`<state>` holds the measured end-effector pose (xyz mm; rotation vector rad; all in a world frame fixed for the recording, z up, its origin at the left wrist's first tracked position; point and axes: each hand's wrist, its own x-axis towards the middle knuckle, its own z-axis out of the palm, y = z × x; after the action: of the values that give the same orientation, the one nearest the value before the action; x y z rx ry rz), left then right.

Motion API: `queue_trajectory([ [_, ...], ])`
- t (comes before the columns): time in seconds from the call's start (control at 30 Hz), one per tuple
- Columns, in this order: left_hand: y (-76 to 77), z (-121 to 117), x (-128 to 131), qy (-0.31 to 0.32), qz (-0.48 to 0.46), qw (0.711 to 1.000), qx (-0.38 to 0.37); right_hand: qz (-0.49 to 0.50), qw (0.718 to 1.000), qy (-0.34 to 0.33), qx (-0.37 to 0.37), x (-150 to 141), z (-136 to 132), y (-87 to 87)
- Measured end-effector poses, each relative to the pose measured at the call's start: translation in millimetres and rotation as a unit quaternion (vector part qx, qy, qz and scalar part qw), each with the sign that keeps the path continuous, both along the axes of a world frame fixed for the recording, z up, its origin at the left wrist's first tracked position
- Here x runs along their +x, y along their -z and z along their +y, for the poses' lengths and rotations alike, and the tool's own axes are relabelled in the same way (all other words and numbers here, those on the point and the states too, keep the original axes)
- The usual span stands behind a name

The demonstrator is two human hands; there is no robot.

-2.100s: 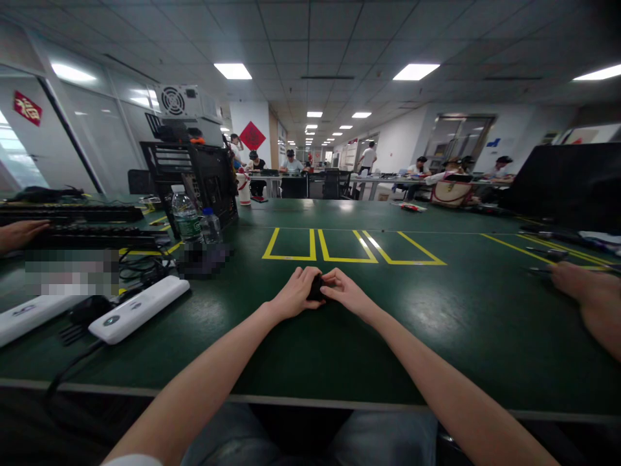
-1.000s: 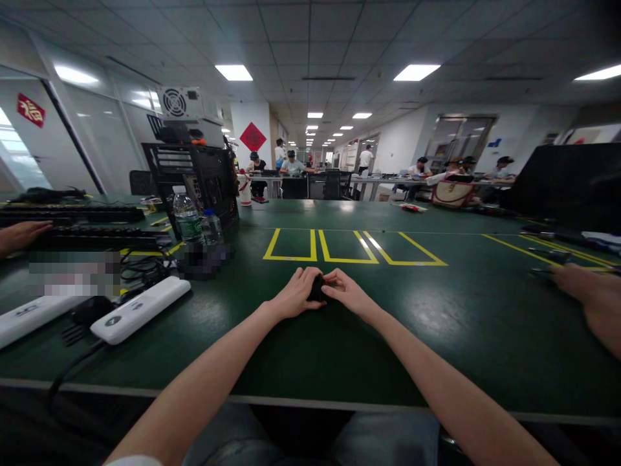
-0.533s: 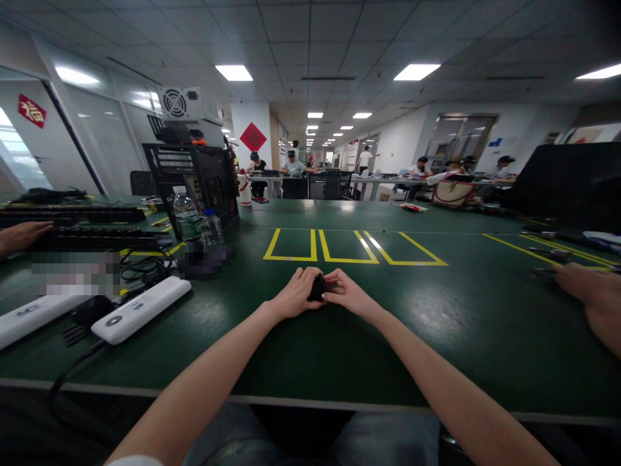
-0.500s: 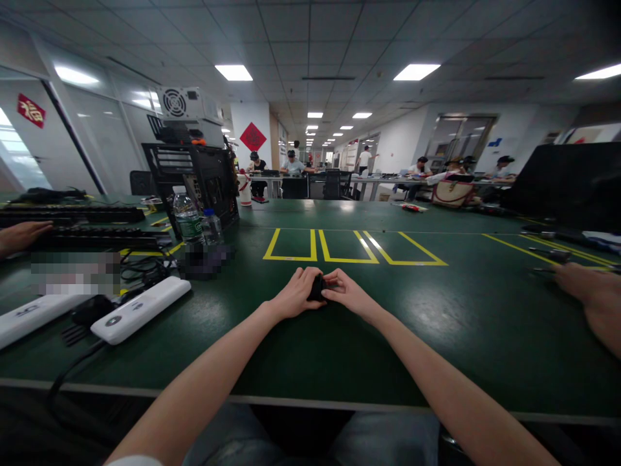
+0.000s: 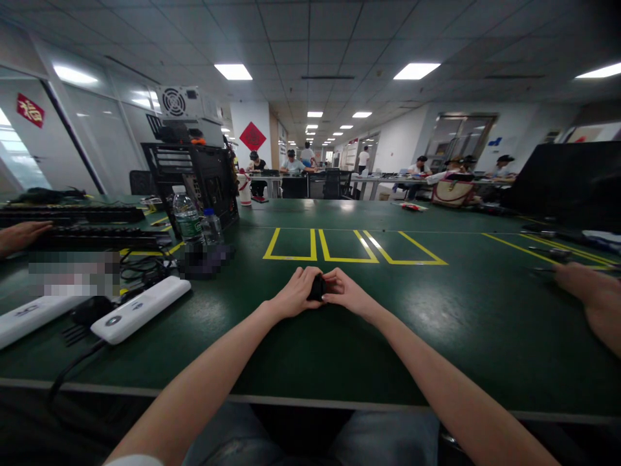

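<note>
At the green table [image 5: 485, 343], left hand [image 5: 297, 289] curled round black object [image 5: 317, 288], right hand [image 5: 346, 292] pinching its edge, poses nearly unchanged

Dim overall; ceiling panels [image 5: 416, 71] glowing; glare on green tabletop [image 5: 436, 362]; edges stretched, top right corner black.
</note>
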<state>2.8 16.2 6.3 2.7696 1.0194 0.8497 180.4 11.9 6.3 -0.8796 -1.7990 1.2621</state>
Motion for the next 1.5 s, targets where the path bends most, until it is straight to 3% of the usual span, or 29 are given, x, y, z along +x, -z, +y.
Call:
queue_trajectory([
  [0.2, 0.1, 0.1, 0.6, -0.003, 0.001, 1.0, 0.009, -0.01, 0.999, 0.032, 0.03, -0.9, -1.9, -0.9],
  [0.37, 0.6, -0.1, 0.0, -0.009, 0.005, 1.0, 0.007, -0.026, 0.998, 0.05, 0.005, -0.7, 2.5, 3.1],
  [0.6, -1.1, -2.2, -0.2, -0.008, 0.007, 1.0, 0.007, 0.002, 1.0, -0.007, -0.007, 0.7, 0.5, 1.3],
  [0.8, 0.9, 0.2, 0.8, -0.009, 0.006, 1.0, 0.02, -0.014, 0.999, 0.031, 0.037, -1.1, -0.3, 1.2],
  [0.97, 3.0, 1.5, 1.0, -0.009, 0.004, 1.0, 0.024, -0.016, 0.999, 0.045, -0.005, -3.0, 4.7, 5.5],
  [1.2, 2.3, 0.9, 0.6, -0.008, 0.0, 1.0, 0.015, 0.008, 1.0, -0.003, -0.007, -0.5, 0.2, 2.2],
  [1.5, 2.7, 1.4, 0.8, -0.011, -0.006, 1.0, 0.008, -0.025, 0.999, 0.04, 0.0, -0.6, 2.0, 2.3],
])
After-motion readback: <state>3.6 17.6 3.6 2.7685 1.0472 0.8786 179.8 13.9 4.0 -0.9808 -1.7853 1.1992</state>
